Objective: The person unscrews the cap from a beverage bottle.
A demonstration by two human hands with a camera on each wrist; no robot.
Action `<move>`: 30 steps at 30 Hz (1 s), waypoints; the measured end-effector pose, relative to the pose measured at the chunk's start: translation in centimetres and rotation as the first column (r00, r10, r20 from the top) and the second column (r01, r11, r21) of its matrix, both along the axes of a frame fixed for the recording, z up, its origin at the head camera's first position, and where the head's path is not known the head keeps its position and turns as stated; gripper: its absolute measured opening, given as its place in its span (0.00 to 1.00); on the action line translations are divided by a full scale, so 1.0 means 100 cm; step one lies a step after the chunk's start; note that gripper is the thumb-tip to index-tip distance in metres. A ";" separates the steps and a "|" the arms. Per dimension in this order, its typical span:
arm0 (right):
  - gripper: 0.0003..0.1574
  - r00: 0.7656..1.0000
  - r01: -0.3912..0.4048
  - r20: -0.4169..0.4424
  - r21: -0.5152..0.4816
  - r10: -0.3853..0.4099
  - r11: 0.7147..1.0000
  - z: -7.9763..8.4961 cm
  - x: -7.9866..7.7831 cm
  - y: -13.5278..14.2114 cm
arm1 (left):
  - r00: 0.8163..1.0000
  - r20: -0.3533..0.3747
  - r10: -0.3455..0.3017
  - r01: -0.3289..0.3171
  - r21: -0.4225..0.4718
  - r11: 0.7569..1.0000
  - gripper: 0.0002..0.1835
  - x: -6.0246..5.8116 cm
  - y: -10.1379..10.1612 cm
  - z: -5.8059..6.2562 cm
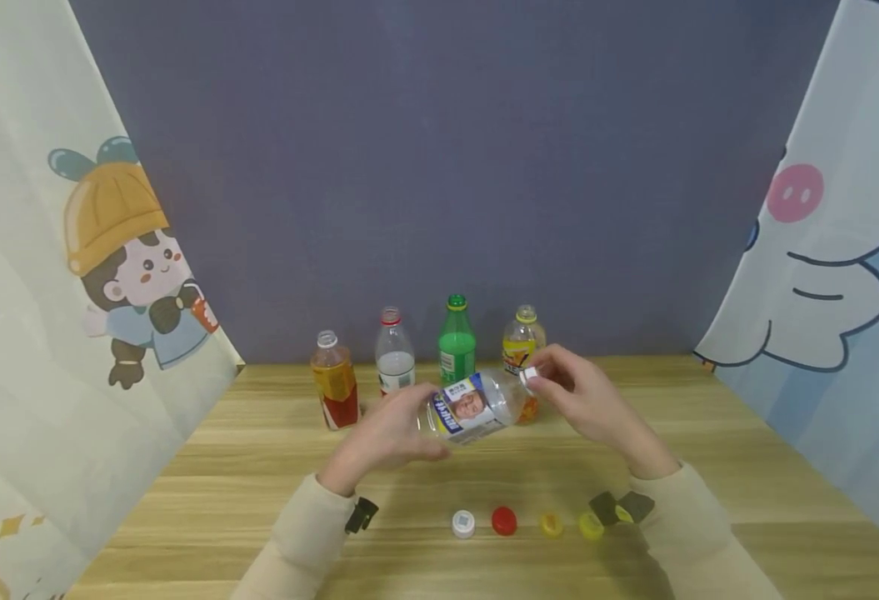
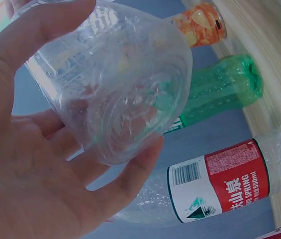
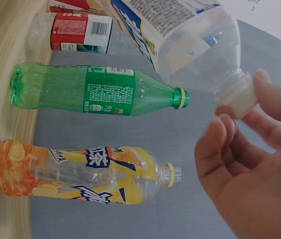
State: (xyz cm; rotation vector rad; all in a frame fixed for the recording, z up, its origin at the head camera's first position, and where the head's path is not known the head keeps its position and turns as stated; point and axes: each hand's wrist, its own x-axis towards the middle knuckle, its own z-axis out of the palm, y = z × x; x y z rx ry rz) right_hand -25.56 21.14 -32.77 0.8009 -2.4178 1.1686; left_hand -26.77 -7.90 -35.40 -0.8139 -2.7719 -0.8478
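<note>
A clear plastic bottle [image 1: 476,407] with a blue and white label is tilted in the air above the table, its neck toward the right. My left hand [image 1: 390,429] grips it near the base; in the left wrist view the thumb lies over one side and fingers curl round the other. My right hand [image 1: 581,398] pinches a white bottle cap [image 3: 238,97] at the bottle's mouth. Whether the cap's thread is engaged cannot be told. Clear plastic shows in the left wrist view at the bottle's bottom [image 2: 138,107].
Behind stand uncapped bottles: an amber-and-red one [image 1: 337,383], a clear one with a red neck ring [image 1: 396,354], a green one [image 1: 457,342] and a yellow-labelled one [image 1: 520,346]. Nearer me lie a white cap [image 1: 463,524], red cap [image 1: 504,521], orange-yellow cap [image 1: 551,524] and yellow-green cap [image 1: 591,526].
</note>
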 end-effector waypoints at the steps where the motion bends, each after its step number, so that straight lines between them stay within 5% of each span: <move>1: 0.08 1.000 -0.010 -0.004 0.005 0.010 1.000 0.000 0.000 0.001 | 1.000 0.001 -0.002 0.002 -0.001 1.000 0.41 0.000 0.000 0.000; 10: 0.18 0.999 -0.047 -0.013 -0.004 0.047 0.999 0.000 -0.001 0.002 | 0.999 0.044 0.017 -0.018 0.029 0.999 0.42 0.001 -0.001 0.000; 14: 0.25 1.000 0.008 0.012 -0.056 -0.007 0.998 0.001 0.000 0.002 | 0.999 0.048 0.015 -0.017 0.040 0.999 0.44 0.002 0.000 0.001; 21: 0.21 0.979 0.201 0.034 -0.061 -0.199 0.978 0.002 0.002 -0.002 | 1.000 0.024 0.011 -0.011 0.014 1.000 0.41 0.002 0.001 0.001; 30: 0.15 0.988 0.152 0.028 -0.054 -0.151 0.987 0.002 0.004 -0.001 | 1.000 0.020 0.024 -0.024 0.009 1.000 0.42 0.004 0.001 0.002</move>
